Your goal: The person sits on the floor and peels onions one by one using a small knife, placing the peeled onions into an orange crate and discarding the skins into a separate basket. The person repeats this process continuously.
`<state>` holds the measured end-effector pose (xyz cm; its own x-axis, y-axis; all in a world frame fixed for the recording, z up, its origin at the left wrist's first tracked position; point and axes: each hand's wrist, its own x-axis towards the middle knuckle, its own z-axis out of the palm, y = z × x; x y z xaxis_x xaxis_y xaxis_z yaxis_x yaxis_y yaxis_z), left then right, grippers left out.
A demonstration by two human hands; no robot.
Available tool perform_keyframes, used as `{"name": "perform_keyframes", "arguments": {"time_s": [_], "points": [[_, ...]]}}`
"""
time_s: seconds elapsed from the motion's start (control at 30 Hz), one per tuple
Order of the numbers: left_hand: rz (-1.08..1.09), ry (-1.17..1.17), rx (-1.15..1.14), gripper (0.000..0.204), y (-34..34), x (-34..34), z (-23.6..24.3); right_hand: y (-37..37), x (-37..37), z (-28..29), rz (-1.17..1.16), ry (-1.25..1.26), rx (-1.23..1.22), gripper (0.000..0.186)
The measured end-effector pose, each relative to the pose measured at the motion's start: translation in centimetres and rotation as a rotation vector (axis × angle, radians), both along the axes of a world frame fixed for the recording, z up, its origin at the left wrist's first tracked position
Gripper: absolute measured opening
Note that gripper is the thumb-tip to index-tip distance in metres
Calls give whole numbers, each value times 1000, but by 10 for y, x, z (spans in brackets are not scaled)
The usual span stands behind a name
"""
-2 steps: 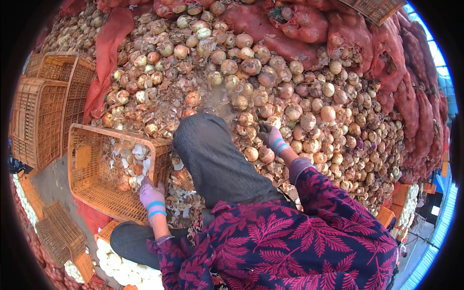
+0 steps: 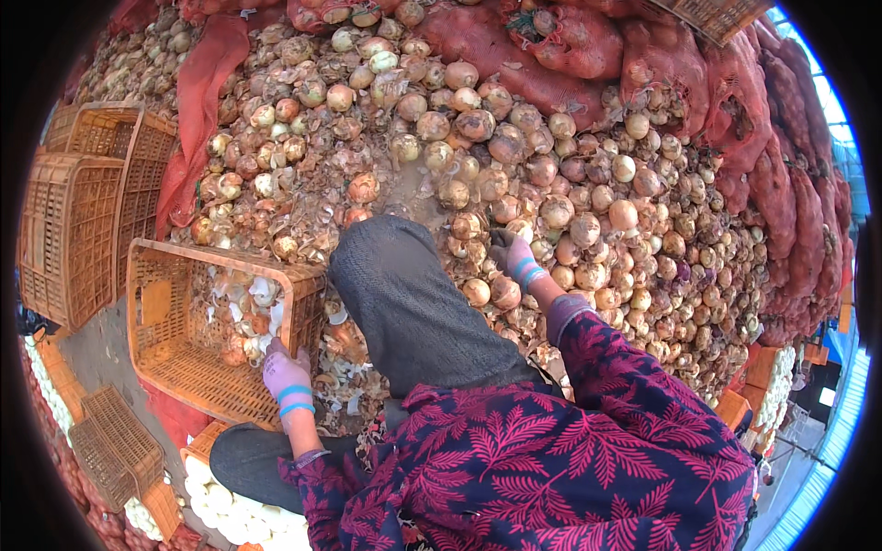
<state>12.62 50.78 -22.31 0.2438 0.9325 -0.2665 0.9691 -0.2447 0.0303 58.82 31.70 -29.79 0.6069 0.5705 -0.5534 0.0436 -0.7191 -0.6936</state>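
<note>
Onions [image 2: 570, 230] lie under right grip [image 2: 511, 253] (gloved, reaching).

Red mesh sacks [image 2: 551, 46] up top — stacked empty crates [image 2: 69, 230] at left.

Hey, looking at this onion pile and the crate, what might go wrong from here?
The right hand reaches into the sloped onion pile; pulling one from low down may send others rolling onto the knee. The left hand grips the rim of the tilted orange crate, which holds onions and loose skins; if the grip slips, it could tip and spill. Loose skins litter the ground beside the crate and may be slippery.
</note>
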Motion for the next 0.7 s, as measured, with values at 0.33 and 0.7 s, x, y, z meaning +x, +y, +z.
{"name": "perform_keyframes", "arguments": {"time_s": [0.33, 0.7], "points": [[194, -10, 90, 44, -8, -8, -21, 85, 41, -91, 368, -359, -131, 36], [138, -140, -125, 57, -1, 2, -11, 137, 83, -167, -488, 607, -89, 26]]}}
